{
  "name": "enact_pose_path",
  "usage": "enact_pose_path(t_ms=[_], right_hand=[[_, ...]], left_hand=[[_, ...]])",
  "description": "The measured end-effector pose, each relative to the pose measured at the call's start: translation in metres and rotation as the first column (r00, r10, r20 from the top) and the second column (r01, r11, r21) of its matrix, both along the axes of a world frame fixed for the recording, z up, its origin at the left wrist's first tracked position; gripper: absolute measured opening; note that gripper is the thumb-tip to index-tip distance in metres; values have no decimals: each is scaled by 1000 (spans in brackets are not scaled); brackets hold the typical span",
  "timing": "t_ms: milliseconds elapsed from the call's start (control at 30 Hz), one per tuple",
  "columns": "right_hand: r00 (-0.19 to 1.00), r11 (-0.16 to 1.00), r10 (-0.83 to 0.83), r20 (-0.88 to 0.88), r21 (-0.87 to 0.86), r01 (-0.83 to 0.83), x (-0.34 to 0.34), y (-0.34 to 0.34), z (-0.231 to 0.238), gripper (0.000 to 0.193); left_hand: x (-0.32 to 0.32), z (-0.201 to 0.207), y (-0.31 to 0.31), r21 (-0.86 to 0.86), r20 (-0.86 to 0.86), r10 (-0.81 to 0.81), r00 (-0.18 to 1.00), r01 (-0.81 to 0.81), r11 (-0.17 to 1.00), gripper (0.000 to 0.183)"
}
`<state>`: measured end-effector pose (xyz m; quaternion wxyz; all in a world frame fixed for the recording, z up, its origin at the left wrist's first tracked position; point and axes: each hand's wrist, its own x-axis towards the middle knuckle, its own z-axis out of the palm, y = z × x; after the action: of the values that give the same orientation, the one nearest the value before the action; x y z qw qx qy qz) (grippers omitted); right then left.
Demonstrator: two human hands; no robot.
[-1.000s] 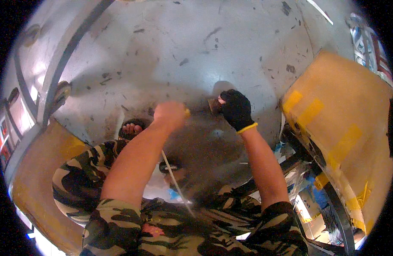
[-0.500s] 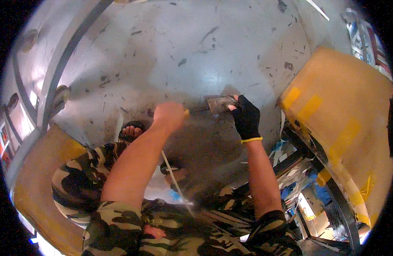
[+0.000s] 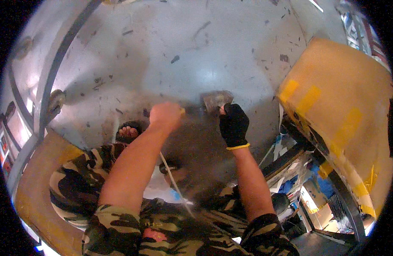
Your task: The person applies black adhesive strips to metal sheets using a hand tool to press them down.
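Note:
My bare left hand point(image 3: 165, 117) is closed in a fist, slightly blurred, around a thin dark tool with a yellow handle point(image 3: 182, 111). Most of the handle is hidden in the fist, and the tool's exact kind is unclear. My right hand point(image 3: 234, 127) wears a black glove with bare fingertips and a yellow cuff. Its thumb and fingers pinch the near edge of a flat, worn grey-brown plate point(image 3: 217, 100). The plate is held low over the scuffed grey floor point(image 3: 196, 55), just right of the tool's tip. Whether tool and plate touch is hard to see.
A large cardboard sheet with yellow tape point(image 3: 337, 94) stands at the right, above a dark frame and scraps. Curved grey metal bars point(image 3: 55, 64) rise at the left, near more cardboard point(image 3: 38, 187). A sandalled foot point(image 3: 128, 131) rests beside my left forearm.
My right hand has moved left and slightly toward me, and the plate has turned in its grip, nearer the left hand. The left hand stays almost in place, still closed on the tool.

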<state>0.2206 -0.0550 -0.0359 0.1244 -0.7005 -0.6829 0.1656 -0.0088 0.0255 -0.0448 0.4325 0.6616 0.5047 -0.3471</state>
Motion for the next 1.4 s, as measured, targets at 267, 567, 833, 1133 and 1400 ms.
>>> enact_pose_path(t_ms=[267, 567, 833, 1133, 1400], right_hand=[[934, 978, -173, -314, 60, 201, -25, -6, -8, 11], [995, 993, -73, -75, -95, 65, -25, -13, 6, 10], [980, 980, -186, -76, -85, 179, -25, -10, 23, 6], [979, 991, -131, -159, 20, 135, -22, -10, 8, 8], [989, 982, -104, 109, -144, 119, -10, 0, 15, 7]], left_hand=[[-4, -1, -4, 54, 94, -13, 996, 8, 999, 28], [-2, -1, -5, 36, 59, 4, 998, -6, 999, 26], [-3, -7, -7, 104, 73, 10, 997, -17, 994, 20], [-3, -12, -7, 73, 57, -41, 998, 37, 997, 24], [-4, -8, -4, 60, 79, -4, 997, -1, 998, 21]])
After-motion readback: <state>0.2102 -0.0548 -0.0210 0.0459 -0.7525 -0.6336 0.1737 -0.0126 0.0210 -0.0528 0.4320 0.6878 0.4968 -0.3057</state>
